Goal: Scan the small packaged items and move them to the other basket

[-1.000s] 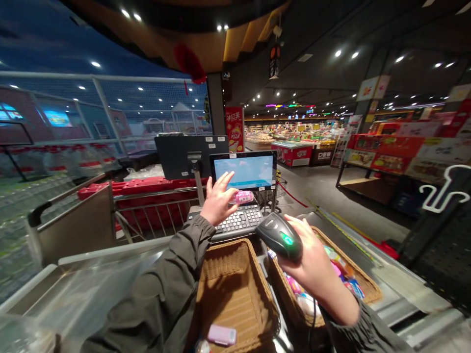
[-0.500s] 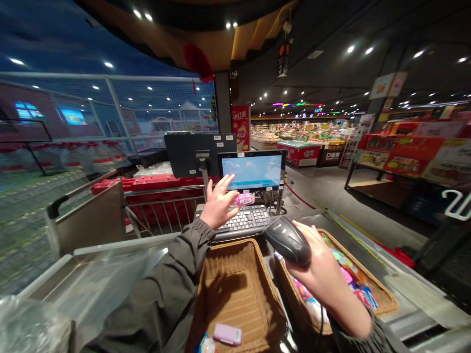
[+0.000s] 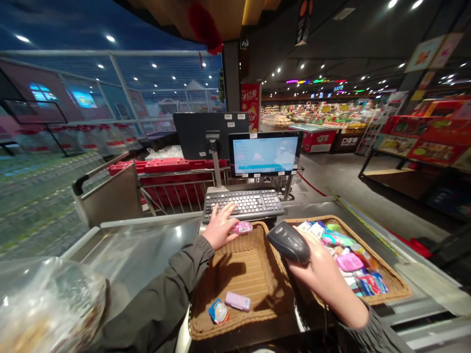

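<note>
My left hand [image 3: 221,226] holds a small pink package with a white label [image 3: 243,228] at the thumb side, over the back edge of the left wicker basket [image 3: 239,329]. Its other fingers stretch towards the near edge of the black keyboard [image 3: 253,202]; whether they touch it I cannot tell. My right hand [image 3: 320,260] is wrapped round a black handheld barcode scanner [image 3: 289,241], which points left and forward above the gap between two baskets. In the left basket lie a pale pink box [image 3: 237,301] and a small blue-and-white packet [image 3: 219,311].
The right wicker basket [image 3: 399,289] holds several colourful packages. A lit monitor [image 3: 265,154] stands behind the keyboard, beside a second screen [image 3: 195,137] seen from its back. Clear plastic bags [image 3: 47,299] lie at the left on the metal counter [image 3: 140,235].
My left hand, with the pink package, has dropped from in front of the monitor to the keyboard's near edge. The view has tilted down, showing more of both baskets. My right hand keeps the scanner.
</note>
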A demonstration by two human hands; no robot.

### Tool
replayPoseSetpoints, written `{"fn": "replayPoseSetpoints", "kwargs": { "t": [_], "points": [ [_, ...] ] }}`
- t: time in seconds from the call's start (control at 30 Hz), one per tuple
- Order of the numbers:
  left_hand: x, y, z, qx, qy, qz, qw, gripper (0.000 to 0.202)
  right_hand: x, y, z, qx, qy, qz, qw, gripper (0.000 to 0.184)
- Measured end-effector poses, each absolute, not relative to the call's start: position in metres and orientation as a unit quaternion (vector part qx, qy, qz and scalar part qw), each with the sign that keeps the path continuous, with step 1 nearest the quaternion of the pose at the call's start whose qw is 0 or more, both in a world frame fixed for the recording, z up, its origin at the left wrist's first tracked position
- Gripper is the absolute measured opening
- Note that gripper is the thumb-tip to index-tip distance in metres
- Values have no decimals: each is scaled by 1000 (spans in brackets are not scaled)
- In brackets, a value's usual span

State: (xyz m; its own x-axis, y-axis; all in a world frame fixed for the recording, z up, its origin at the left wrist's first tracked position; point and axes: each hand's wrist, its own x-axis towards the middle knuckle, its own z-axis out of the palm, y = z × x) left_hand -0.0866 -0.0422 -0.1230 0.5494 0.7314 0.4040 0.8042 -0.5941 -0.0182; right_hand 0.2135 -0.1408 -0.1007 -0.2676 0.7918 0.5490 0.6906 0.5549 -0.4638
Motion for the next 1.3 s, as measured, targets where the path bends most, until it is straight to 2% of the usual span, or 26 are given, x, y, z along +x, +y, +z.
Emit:
{"fn": "replayPoseSetpoints", "kwargs": {
  "t": [0.13,0.37,0.53,0.67,0.83,0.97,1.03,1.17,1.23,1.3],
  "points": [
    [-84,-54,-157,-886,-450,-111,25,34,215,-141,-114,-494,-782,89,369,50],
    [-49,-67,-234,-906,-385,89,-151,45,220,-146,-115,-529,-754,74,381,47],
    [-21,-78,-276,-897,-379,125,-191,46,228,-158,-112,-561,-734,62,377,46],
    [-15,-89,-292,-892,-378,146,-202,47,243,-166,-114,-584,-721,29,371,45],
    [-23,-96,-281,-906,-336,159,-204,43,275,-174,-118,-626,-679,-9,383,51],
    [-16,-83,-243,-914,-333,136,-190,27,309,-178,-119,-663,-638,-35,390,43],
    [0,-71,-217,-917,-338,112,-180,23,323,-178,-119,-680,-618,-51,392,45],
    [55,-54,-170,-923,-349,-87,-134,29,341,-173,-118,-686,-603,-68,402,48],
    [88,-51,-161,-918,-364,-124,-95,39,346,-169,-117,-682,-602,-69,410,46],
    [121,-47,-163,-912,-386,-122,-70,56,351,-164,-116,-675,-608,-66,412,44]
  ]
}}
